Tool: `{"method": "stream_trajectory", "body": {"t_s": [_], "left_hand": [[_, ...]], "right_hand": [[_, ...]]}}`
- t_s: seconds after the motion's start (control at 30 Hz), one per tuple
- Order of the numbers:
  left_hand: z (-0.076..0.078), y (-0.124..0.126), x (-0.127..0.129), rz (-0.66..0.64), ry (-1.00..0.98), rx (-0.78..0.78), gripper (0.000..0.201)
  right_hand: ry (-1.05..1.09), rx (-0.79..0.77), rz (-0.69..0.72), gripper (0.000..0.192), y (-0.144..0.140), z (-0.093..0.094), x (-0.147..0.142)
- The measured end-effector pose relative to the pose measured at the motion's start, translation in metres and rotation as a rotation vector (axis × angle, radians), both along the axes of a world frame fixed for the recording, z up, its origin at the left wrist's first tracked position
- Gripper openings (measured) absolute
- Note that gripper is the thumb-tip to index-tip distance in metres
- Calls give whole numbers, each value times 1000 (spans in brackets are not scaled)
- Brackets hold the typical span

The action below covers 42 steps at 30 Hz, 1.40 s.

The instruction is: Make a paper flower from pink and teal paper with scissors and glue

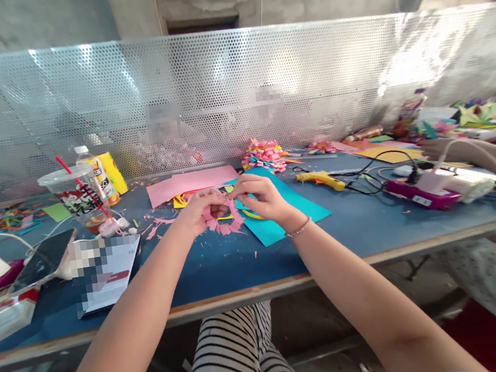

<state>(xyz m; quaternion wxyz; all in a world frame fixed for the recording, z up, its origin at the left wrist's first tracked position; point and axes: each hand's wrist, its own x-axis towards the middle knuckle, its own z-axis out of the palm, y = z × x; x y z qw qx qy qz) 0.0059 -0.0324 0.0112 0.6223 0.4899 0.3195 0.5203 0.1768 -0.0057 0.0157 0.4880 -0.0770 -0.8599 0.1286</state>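
Observation:
My left hand (203, 209) and my right hand (262, 198) meet over the blue table (222, 263), both pinching a fringed pink paper piece (226, 222). Its cut strips hang down between my fingers. A teal paper sheet (281, 221) lies under my right hand, with a yellow ring-shaped scrap partly hidden beneath it. Flat pink paper sheets (192, 183) lie just beyond my hands. Small pink offcuts are scattered on the table around them.
A yellow glue gun (321, 179) with black cord lies right of my hands, near a purple power strip (418, 194). A plastic cup with red straw (74, 195), a bottle, a phone (43, 259) and a booklet sit left. Finished pink flowers (264, 153) rest by the perforated screen. Another person's arm (493, 157) is far right.

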Motion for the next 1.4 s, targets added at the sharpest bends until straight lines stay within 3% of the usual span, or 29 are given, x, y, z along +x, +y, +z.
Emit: {"method": "stream_trajectory", "body": {"t_s": [0.13, 0.23, 0.57, 0.8, 1.03, 1.4], "left_hand": [[-3, 4, 1, 81, 12, 57, 20], [-6, 7, 2, 165, 28, 93, 23], [-9, 10, 5, 316, 72, 161, 27], [-6, 11, 6, 351, 145, 237, 24], [-4, 4, 6, 317, 168, 340, 23], [-5, 3, 3, 408, 353, 393, 29]], "right_hand": [[97, -418, 57, 12, 3, -2, -7], [82, -538, 44, 12, 6, -5, -10], [105, -459, -151, 20, 12, -9, -16], [154, -507, -91, 21, 18, -13, -19], [148, -368, -74, 13, 8, -9, -15], [88, -220, -171, 2, 3, -4, -13]]}}
